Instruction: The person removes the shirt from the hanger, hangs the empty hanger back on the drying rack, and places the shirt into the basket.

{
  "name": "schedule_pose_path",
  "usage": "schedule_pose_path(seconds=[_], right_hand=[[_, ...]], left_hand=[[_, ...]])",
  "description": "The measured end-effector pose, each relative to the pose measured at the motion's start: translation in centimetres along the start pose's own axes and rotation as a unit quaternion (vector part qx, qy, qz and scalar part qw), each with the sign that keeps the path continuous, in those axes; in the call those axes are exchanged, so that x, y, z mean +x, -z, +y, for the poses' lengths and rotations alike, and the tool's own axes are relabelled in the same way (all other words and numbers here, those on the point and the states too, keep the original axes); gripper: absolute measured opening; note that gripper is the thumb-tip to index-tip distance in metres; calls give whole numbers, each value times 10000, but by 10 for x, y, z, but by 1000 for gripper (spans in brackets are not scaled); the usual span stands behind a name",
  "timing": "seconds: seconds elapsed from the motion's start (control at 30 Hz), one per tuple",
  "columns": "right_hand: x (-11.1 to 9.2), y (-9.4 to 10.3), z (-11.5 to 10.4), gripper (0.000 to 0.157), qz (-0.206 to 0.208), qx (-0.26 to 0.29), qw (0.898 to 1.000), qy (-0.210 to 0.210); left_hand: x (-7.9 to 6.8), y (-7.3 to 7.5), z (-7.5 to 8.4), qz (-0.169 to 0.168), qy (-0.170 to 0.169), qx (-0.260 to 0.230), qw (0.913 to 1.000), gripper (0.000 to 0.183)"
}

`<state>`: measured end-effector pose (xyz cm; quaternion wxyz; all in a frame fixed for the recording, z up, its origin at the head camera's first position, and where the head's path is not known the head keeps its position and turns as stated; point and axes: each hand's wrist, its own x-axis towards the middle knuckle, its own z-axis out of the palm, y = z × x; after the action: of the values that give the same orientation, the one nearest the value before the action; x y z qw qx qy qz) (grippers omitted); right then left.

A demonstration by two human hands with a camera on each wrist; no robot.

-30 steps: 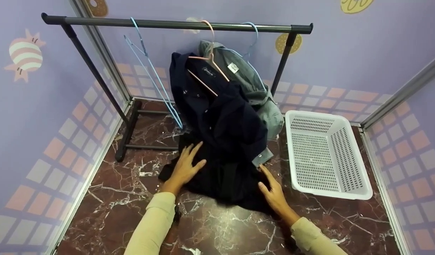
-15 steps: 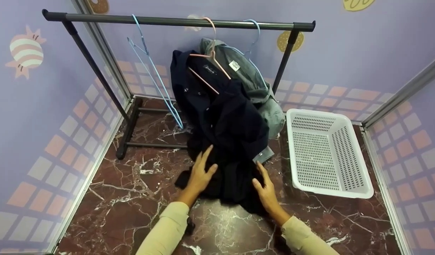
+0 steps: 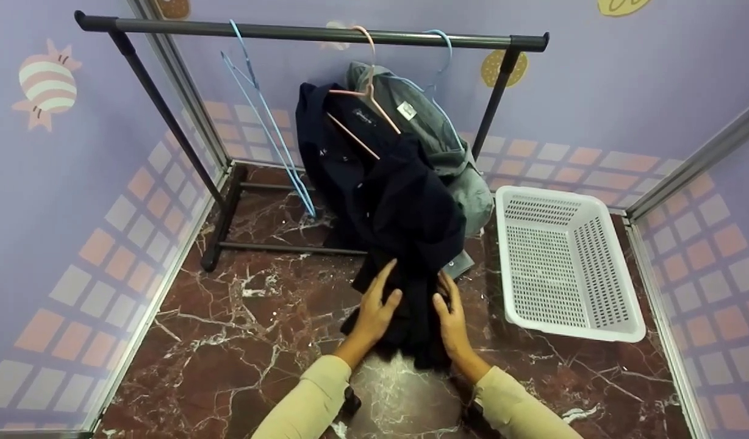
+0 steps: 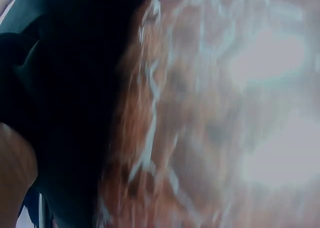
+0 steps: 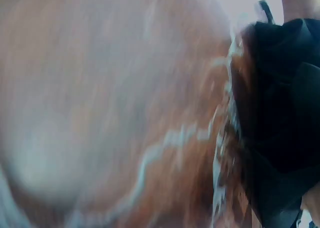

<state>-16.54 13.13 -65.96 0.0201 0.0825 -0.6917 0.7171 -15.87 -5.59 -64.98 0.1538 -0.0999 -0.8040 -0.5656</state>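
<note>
A bunched black garment (image 3: 416, 323) lies on the marble-patterned floor between the two hands. Its left side meets the left hand (image 3: 377, 311), whose fingers are extended against the cloth. From the other side the right hand (image 3: 452, 320) presses on it, thumb up and fingertips partly hidden by the fabric. Just beyond, a dark navy shirt (image 3: 411, 201) hangs low from a pink hanger (image 3: 369, 91), its lower part overlapping the black cloth. In the left wrist view the black garment (image 4: 65, 88) fills the left side; in the right wrist view the black cloth (image 5: 282, 118) is at the right.
A black clothes rack (image 3: 277, 30) stands at the back. On it hang a bare blue hanger (image 3: 268, 122) and a grey-green shirt (image 3: 432, 134) on another blue hanger. To the right sits a white perforated basket (image 3: 542, 274). Patterned purple walls enclose the floor.
Both hands have moved toward each other, the left hand farther. The black garment, spread wide a second ago, is now gathered into a narrow bundle between them.
</note>
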Motion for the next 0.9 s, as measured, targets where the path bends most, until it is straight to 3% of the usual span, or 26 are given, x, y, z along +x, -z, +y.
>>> schedule_pose_path(seconds=[0.17,0.4,0.77,0.9], right_hand=[[-6,-5,-8,57,407,210,9988,-191],[-18,-2,-25,53,251,-118,9996,72],[-17,33,-71,59,-155,-786,9932,847],[-18,51,-95,63,-400,-718,9918,983]], left_hand=[[-8,-17,12,-93,-78,-182,9998,68],[-19,-30,32,92,-135,-190,9997,67],[-22,-40,78,264,-632,-194,9975,67],[-19,-49,100,341,-887,-186,9953,69]])
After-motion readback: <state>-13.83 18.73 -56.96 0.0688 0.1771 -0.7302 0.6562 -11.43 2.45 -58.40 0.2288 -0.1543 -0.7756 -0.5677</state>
